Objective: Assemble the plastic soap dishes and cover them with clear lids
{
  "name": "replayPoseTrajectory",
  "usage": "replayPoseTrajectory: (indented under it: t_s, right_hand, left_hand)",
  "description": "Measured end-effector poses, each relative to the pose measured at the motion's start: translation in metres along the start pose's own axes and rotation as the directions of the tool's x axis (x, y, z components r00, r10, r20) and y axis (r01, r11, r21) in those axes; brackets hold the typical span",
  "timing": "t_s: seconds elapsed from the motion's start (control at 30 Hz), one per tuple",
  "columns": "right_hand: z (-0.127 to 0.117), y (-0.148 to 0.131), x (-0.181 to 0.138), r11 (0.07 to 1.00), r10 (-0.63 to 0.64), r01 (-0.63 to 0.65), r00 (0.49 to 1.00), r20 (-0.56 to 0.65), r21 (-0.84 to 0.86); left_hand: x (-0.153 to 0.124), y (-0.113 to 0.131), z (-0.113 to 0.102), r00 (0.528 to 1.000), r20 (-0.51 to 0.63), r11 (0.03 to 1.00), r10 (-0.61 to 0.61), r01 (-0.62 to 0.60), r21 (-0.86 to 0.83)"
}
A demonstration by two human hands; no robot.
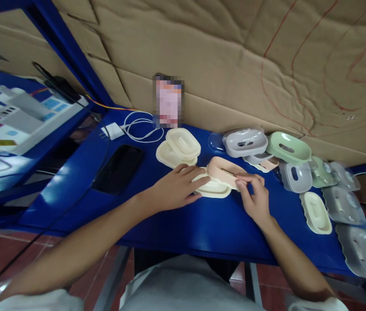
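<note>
Right fingertips [239,182]: being closed in a pinch on the near rim of the pink dish [224,170]; thumb below, forefinger on top.
Left fingers [198,180]: being laid flat and close together over the left end of the cream tray [213,190], pressing it down rather than gripping it.
Right hand [256,198]: being held just right of the pair, wrist resting on the table [202,224].
Left hand [178,188]: being rested palm down, touching the tray and the table.
Pink dish: being held tilted on the cream tray at mid-table, far edge raised. It appears to be partly on, not yet seated.
Done, as judged: one cream pair [181,147] is lying stacked just behind the left hand.
Left, as judged: most pieces to the right are lying loose, including a grey dish [244,142], a green dish [288,147] and a cream dish [315,211].
Wrapped pieces [361,250]: being kept in clear film along the right edge, apparently unopened.
Work stage: early, judging from one stacked pair against many loose pieces.
Phone [118,168]: lying face up, left of the hands and well apart.
Cable [140,127]: lying coiled behind the phone.
Cardboard [234,65]: standing as a back wall behind the table.
</note>
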State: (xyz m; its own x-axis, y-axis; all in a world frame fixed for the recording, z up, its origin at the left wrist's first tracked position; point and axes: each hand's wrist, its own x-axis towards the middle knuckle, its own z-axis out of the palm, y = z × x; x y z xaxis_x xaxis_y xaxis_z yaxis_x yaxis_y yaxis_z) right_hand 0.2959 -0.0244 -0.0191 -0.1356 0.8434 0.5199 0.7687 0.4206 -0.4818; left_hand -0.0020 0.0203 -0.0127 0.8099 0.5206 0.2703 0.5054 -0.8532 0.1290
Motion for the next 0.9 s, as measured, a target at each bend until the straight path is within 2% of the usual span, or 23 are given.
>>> replayPoseTrajectory:
  t_s: [0.1, 0.17, 0.27, 0.37, 0.5, 0.57, 0.7, 0.77, 0.9]
  right_hand:
    - [0.001, 0.004, -0.001, 0.996, 0.085, -0.084, 0.996, -0.037, 0.024]
    - [-0.003, 0.004, 0.001, 0.996, 0.086, -0.083, 0.992, -0.092, 0.036]
    - [-0.013, -0.003, 0.002, 0.996, -0.086, 0.086, 0.985, -0.15, -0.004]
    - [-0.017, -0.016, -0.003, 0.962, -0.269, 0.271, 0.961, -0.058, 0.032]
    - [-0.007, -0.024, -0.013, 0.942, -0.296, 0.286, 0.955, 0.031, 0.175]
    - [-0.002, -0.02, -0.014, 0.952, -0.284, 0.277, 0.958, 0.043, 0.132]
    - [-0.003, -0.005, -0.006, 0.954, -0.268, 0.276, 0.96, 0.077, -0.121]
    - [-0.008, -0.002, -0.003, 0.936, -0.277, 0.282, 0.959, 0.055, -0.21]
    - [-0.013, -0.012, -0.006, 0.933, -0.309, 0.308, 0.951, 0.024, -0.184]
  left_hand:
    - [0.001, 0.001, 0.001, 1.0, 0.02, 1.0, 0.003, -0.003, 0.003]
    - [0.002, 0.002, 0.001, 0.999, 0.031, 1.0, 0.01, -0.01, 0.019]
    - [0.002, 0.0, -0.001, 1.0, 0.02, 0.998, -0.016, 0.015, 0.057]
    - [0.001, -0.006, -0.005, 0.998, 0.02, 0.996, -0.063, 0.061, 0.061]
    - [-0.001, -0.016, -0.009, 0.996, 0.053, 0.997, -0.074, 0.076, -0.023]
    - [-0.002, -0.019, -0.011, 0.996, 0.064, 0.997, -0.068, 0.07, -0.034]
    - [-0.004, -0.018, -0.012, 0.997, 0.074, 1.0, -0.006, 0.004, 0.029]
    - [-0.005, -0.016, -0.012, 0.997, 0.075, 0.998, 0.031, -0.034, 0.045]
    - [-0.005, -0.012, -0.012, 0.994, 0.083, 0.997, 0.065, -0.067, 0.024]
